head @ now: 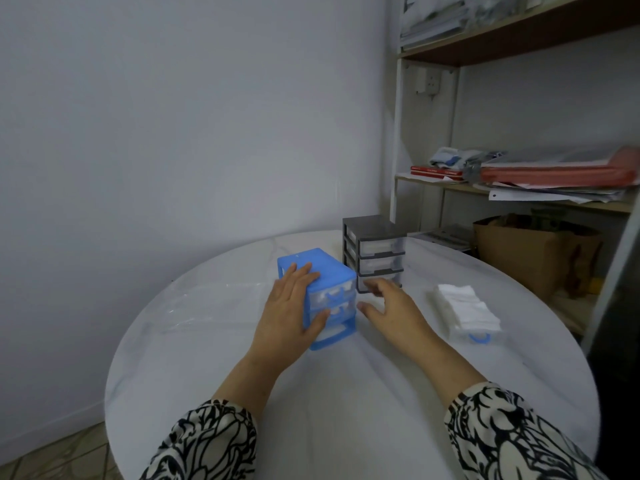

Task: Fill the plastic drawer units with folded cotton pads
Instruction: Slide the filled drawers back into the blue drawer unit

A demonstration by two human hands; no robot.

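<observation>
The left hand (pixel 291 306) forms the grip, fingers laid over the top and thumb pressing the front of the blue drawer unit (pixel 320 292) on the counter (pixel 346 393). The right hand (pixel 391 306) hovers spread, just right of it. Folded cotton pads (pixel 465 311) lie further right, nearer that hand, long axis running away from the viewer. The grey drawer unit (pixel 375 252) stands beyond, drawer fronts facing right.

**Dim, cool light and a soft, bent picture**

The room is dull and bluish, with no hard light source showing. The white bench (pixel 346 393) carries only a pale sheen and faint, soft shadows beneath the forearms. Nothing is crisp: the pile of cotton pads (pixel 465 311) smears into a white blur. The wide lens bows the shelf (pixel 519 39) uprights and darkens the far right edge.
</observation>
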